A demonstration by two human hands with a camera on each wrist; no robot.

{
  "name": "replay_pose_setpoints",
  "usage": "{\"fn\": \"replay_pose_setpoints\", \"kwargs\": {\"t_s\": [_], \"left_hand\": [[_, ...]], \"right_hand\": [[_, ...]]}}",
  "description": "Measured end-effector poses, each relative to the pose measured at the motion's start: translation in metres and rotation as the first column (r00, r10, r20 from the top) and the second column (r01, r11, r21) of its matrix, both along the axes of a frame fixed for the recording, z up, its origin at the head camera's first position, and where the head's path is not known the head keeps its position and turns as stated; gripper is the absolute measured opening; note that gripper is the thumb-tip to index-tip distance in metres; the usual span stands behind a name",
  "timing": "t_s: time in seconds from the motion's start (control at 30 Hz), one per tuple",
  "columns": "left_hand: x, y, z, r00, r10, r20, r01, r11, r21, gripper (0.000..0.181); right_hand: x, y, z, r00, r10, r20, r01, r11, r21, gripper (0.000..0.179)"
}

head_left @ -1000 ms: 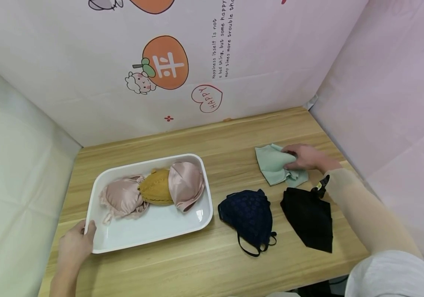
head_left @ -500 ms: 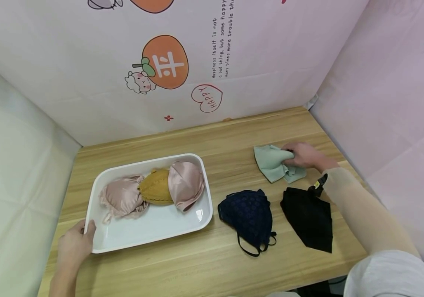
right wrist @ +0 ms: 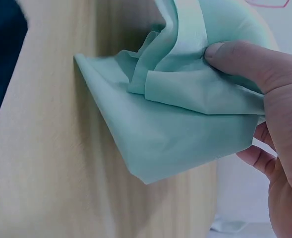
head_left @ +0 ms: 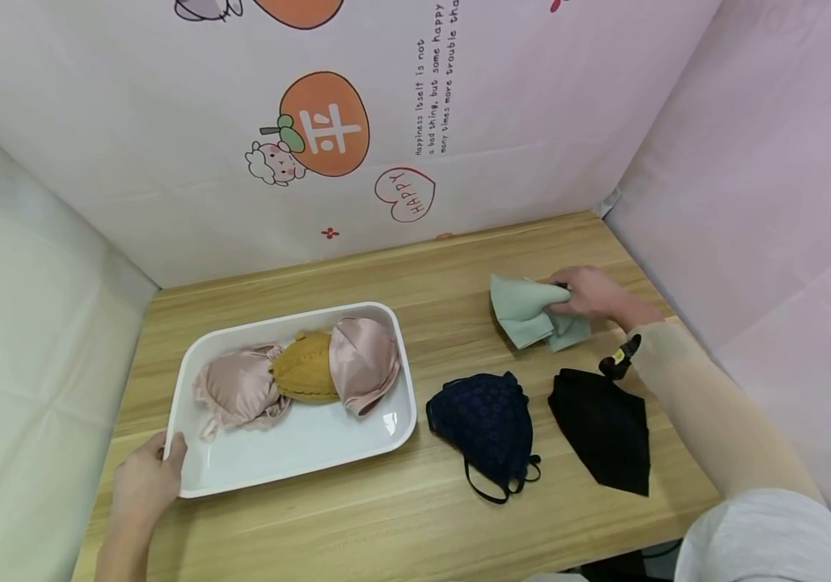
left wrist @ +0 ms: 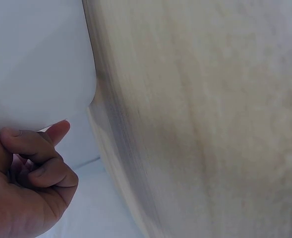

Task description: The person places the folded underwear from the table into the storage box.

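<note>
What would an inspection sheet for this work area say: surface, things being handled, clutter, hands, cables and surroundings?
Surface: wood-grain table, pale with darker streaks.
Things handled: white tray holding a frilled pink garment, a mustard garment and a smooth pink garment; mint garment in hand; navy garment and black garment lying right of the tray.
Clutter: nothing seen.
Hands: left hand grips the tray's near left corner; right hand pinches the mint garment.
Cables: thin dark line below the near edge, perhaps a cable.
Surroundings: back sheet printed with cartoon fruit and a "HAPPY" heart; pale left sheet and right sheet.
</note>
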State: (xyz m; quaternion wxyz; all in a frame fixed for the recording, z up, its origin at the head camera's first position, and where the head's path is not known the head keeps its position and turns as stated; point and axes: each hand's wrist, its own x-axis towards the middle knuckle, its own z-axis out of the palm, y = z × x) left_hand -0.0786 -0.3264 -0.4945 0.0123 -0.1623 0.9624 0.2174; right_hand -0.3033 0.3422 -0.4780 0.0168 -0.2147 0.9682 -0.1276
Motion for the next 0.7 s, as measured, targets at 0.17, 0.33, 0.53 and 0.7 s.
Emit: {"fn": "replay_pose_setpoints", "kwargs": {"t_s": [0.17,0.33,0.53,0.7], "left_hand": [[0.001,0.000,0.002,1.000,0.000,0.010,0.000,1.000,-0.001,0.049],[0.000,0.000,0.002,1.000,-0.002,0.014,0.002,1.000,-0.001,0.049],[0.000,0.000,0.002,0.999,-0.002,0.036,0.002,1.000,-0.007,0.051],[0.000,-0.001,0.001,0.999,-0.003,0.044,0.003,1.000,0.000,0.052]], "right_hand": [[0.001,-0.012,0.013,1.000,-0.005,-0.006,0.005,1.000,-0.010,0.039],[0.001,-0.024,0.025,1.000,-0.013,0.002,0.013,1.000,-0.016,0.040],[0.001,-0.036,0.037,1.000,0.012,-0.021,-0.013,0.999,-0.033,0.037],[0.002,-0.046,0.047,1.000,0.017,-0.016,-0.017,1.000,-0.024,0.034]]}}
